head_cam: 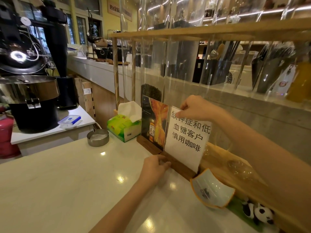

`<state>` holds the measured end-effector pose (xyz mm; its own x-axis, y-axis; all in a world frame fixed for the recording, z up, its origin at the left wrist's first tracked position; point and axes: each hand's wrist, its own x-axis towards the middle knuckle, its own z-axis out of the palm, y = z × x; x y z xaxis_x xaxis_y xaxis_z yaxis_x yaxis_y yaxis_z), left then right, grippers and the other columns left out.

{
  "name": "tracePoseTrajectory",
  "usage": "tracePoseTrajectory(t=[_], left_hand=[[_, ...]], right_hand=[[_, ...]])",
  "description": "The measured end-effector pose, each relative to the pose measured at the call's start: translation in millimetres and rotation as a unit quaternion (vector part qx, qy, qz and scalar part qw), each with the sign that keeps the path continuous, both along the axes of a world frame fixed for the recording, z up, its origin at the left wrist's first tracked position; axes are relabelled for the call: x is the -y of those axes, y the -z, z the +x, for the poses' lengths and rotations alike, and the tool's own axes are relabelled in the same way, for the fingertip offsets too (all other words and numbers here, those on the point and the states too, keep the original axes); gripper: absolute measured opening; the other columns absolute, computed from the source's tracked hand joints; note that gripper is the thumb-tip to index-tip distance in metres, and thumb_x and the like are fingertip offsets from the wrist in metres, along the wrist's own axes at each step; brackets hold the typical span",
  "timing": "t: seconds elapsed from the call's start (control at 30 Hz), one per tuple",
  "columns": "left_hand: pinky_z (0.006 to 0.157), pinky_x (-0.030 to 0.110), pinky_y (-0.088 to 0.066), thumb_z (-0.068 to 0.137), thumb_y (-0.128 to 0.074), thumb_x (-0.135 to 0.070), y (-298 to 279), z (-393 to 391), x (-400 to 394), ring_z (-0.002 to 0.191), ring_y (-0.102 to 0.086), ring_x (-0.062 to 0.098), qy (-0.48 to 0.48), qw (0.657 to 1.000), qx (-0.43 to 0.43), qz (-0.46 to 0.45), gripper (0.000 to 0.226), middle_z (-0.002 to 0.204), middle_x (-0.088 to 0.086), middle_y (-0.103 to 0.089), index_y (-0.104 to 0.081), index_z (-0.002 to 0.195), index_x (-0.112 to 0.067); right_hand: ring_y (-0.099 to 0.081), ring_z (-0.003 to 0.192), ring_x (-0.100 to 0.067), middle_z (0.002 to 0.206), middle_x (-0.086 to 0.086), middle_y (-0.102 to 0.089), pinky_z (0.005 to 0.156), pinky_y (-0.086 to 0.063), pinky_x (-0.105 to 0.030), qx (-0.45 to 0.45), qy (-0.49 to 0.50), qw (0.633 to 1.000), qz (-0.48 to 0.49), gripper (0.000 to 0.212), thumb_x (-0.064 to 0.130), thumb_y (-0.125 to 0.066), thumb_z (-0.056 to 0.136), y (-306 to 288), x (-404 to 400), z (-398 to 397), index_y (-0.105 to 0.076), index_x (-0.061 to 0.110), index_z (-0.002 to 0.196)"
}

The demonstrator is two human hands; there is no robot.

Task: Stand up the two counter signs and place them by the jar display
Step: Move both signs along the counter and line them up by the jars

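Two counter signs stand upright side by side on the white counter (70, 179), against the wooden rack of tall clear jars (176, 68). The left sign (154, 125) shows an orange picture with a bottle on a wooden base. The right sign (186, 140) is white with black characters in a dark wooden base. My right hand (193, 108) pinches the white sign's top left corner. My left hand (155, 167) grips the left end of its wooden base.
A green tissue box (123, 126) and a round metal dish (98, 137) sit left of the signs. A curved white and orange dish (212, 189) and a panda toy (259, 213) lie to the right. A coffee roaster (28, 91) stands at the far left.
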<state>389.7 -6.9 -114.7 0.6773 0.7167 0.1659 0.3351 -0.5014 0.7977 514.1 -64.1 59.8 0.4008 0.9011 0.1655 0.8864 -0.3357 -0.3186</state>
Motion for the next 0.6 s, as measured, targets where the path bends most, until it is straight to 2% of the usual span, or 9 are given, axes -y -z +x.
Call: tracePoseTrajectory(t=[0.03, 0.1, 0.17, 0.23, 0.33, 0.4, 0.5, 0.6], left_hand=[[0.085, 0.020, -0.044, 0.086, -0.056, -0.022, -2, -2, -5, 0.107, -0.057, 0.018, -0.025, 1.000, 0.003, 0.013, 0.031, 0.119, 0.007, -0.063, -0.061, 0.114, -0.010], [0.089, 0.026, -0.044, 0.085, -0.056, -0.018, -5, -4, -15, 0.110, -0.055, 0.022, -0.064, 0.997, 0.009, 0.034, 0.030, 0.121, 0.010, -0.060, -0.060, 0.114, -0.009], [0.088, 0.024, -0.042, 0.085, -0.055, -0.016, -6, -4, -27, 0.112, -0.054, 0.023, -0.083, 0.996, 0.001, 0.029, 0.034, 0.125, 0.012, -0.057, -0.055, 0.118, -0.008], [0.097, 0.026, -0.040, 0.086, -0.053, -0.015, -6, -3, -39, 0.122, -0.048, 0.024, -0.087, 0.996, -0.019, 0.008, 0.046, 0.138, 0.014, -0.047, -0.043, 0.130, -0.007], [0.110, 0.029, -0.028, 0.090, -0.047, -0.013, -4, -2, -48, 0.136, -0.032, 0.026, -0.071, 0.996, -0.050, 0.021, 0.055, 0.152, 0.013, -0.025, -0.026, 0.141, -0.010], [0.109, 0.025, -0.027, 0.090, -0.044, -0.012, 0, 0, -51, 0.136, -0.033, 0.026, -0.045, 0.996, -0.068, 0.040, 0.052, 0.152, 0.013, -0.022, -0.027, 0.140, -0.009], [0.098, 0.027, -0.038, 0.090, -0.044, -0.016, 6, 4, -54, 0.117, -0.050, 0.027, -0.024, 0.994, -0.088, 0.061, 0.043, 0.141, 0.015, -0.036, -0.041, 0.132, -0.008], [0.099, 0.028, -0.038, 0.091, -0.044, -0.020, 5, 10, -56, 0.118, -0.049, 0.029, -0.021, 0.991, -0.112, 0.064, 0.042, 0.143, 0.019, -0.034, -0.041, 0.132, -0.008]], right_hand=[[-0.065, 0.084, -0.024, 0.091, -0.011, -0.068, 0.069, -0.053, -0.030, -0.003, -0.002, 1.000, 0.004, 0.031, 0.028, -0.060, 0.083, -3, -2, -1, -0.066, 0.001, 0.099], [-0.061, 0.083, -0.019, 0.091, -0.006, -0.065, 0.065, -0.046, -0.021, -0.012, -0.008, 0.999, 0.036, 0.031, 0.031, -0.060, 0.083, -7, -10, -1, -0.065, 0.005, 0.100], [-0.061, 0.080, -0.017, 0.089, -0.006, -0.066, 0.062, -0.045, -0.019, -0.009, -0.020, 0.998, 0.060, 0.032, 0.032, -0.058, 0.084, -9, -22, -2, -0.065, 0.004, 0.098], [-0.058, 0.066, -0.013, 0.077, -0.003, -0.063, 0.054, -0.042, -0.019, 0.004, -0.034, 0.998, 0.052, 0.031, 0.030, -0.056, 0.086, -8, -35, -4, -0.067, 0.003, 0.094], [-0.043, 0.049, -0.009, 0.061, -0.002, -0.055, 0.046, -0.034, -0.018, 0.028, -0.038, 0.998, 0.041, 0.029, 0.029, -0.058, 0.085, -3, -53, -5, -0.067, 0.002, 0.080], [-0.049, 0.052, -0.011, 0.070, -0.009, -0.064, 0.048, -0.040, -0.019, 0.034, -0.041, 0.997, 0.054, 0.026, 0.024, -0.061, 0.083, 0, -60, -3, -0.069, 0.000, 0.081], [-0.064, 0.072, -0.019, 0.087, -0.014, -0.071, 0.065, -0.053, -0.025, 0.038, -0.047, 0.995, 0.083, 0.020, 0.016, -0.060, 0.084, 3, -63, 2, -0.070, -0.001, 0.088], [-0.063, 0.076, -0.016, 0.090, -0.013, -0.070, 0.060, -0.046, -0.013, 0.030, -0.050, 0.993, 0.107, 0.018, 0.013, -0.058, 0.085, 8, -62, 6, -0.069, -0.001, 0.090]])
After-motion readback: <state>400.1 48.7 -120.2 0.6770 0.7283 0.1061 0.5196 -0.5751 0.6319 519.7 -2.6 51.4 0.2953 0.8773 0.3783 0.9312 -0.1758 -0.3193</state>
